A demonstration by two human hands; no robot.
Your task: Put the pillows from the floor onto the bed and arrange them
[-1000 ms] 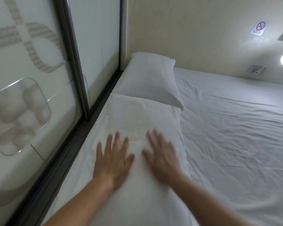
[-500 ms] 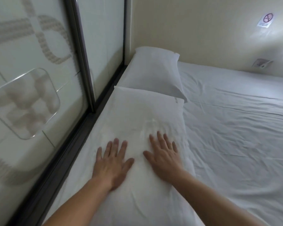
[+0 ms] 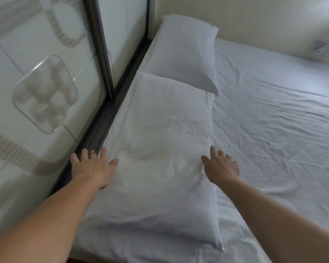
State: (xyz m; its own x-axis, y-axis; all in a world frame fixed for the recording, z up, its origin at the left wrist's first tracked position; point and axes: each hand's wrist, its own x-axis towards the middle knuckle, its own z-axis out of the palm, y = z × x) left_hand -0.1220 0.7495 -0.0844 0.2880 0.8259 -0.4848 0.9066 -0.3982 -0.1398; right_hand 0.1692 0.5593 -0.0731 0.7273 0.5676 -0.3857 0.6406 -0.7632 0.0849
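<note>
- Hands have slid apart since earlier: left hand [image 3: 92,167] open at near pillow's [image 3: 160,158] 9 o'clock edge, right hand [image 3: 221,166] open at 3 o'clock.
- Far pillow [image 3: 182,52] lies at 12 o'clock, overlapped, on bed [image 3: 273,114].

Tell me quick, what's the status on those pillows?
Both hands open: left hand and right hand at the near pillow's sides. Far pillow lies in the corner on the bed. Nothing in the way.
</note>
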